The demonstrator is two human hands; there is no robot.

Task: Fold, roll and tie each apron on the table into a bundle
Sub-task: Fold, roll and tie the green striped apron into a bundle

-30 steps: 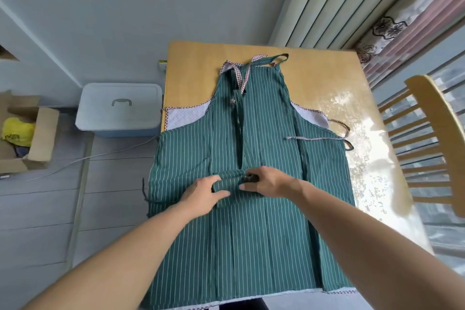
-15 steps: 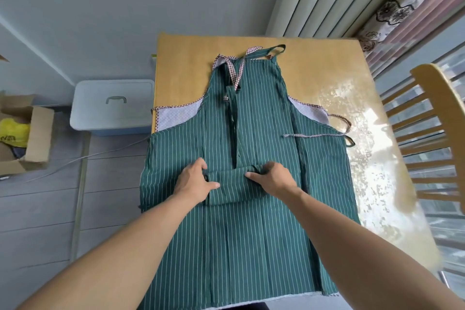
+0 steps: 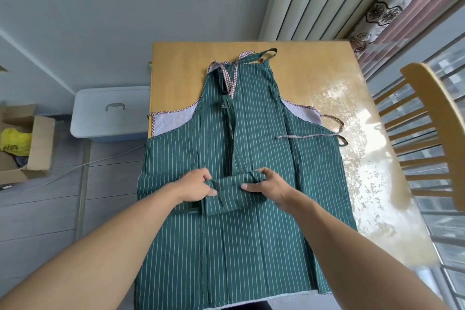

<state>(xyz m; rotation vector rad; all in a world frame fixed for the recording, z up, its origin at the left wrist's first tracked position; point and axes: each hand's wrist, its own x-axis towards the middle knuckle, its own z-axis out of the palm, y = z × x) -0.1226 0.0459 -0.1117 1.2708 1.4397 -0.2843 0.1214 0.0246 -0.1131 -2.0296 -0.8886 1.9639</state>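
A green striped apron (image 3: pixel 251 246) lies spread flat on the wooden table (image 3: pixel 181 78), bib toward twelve o'clock. At its middle sits a small rolled bundle (image 3: pixel 231 194) of the same striped cloth. The left hand (image 3: pixel 193 185) pinches the bundle's nine o'clock end; the right hand (image 3: pixel 270 187) clasps its three o'clock end. A wooden chair (image 3: pixel 432 133) stands at three o'clock.

Perhaps two aprons (image 3: pixel 251 246), one chair (image 3: pixel 432 133).
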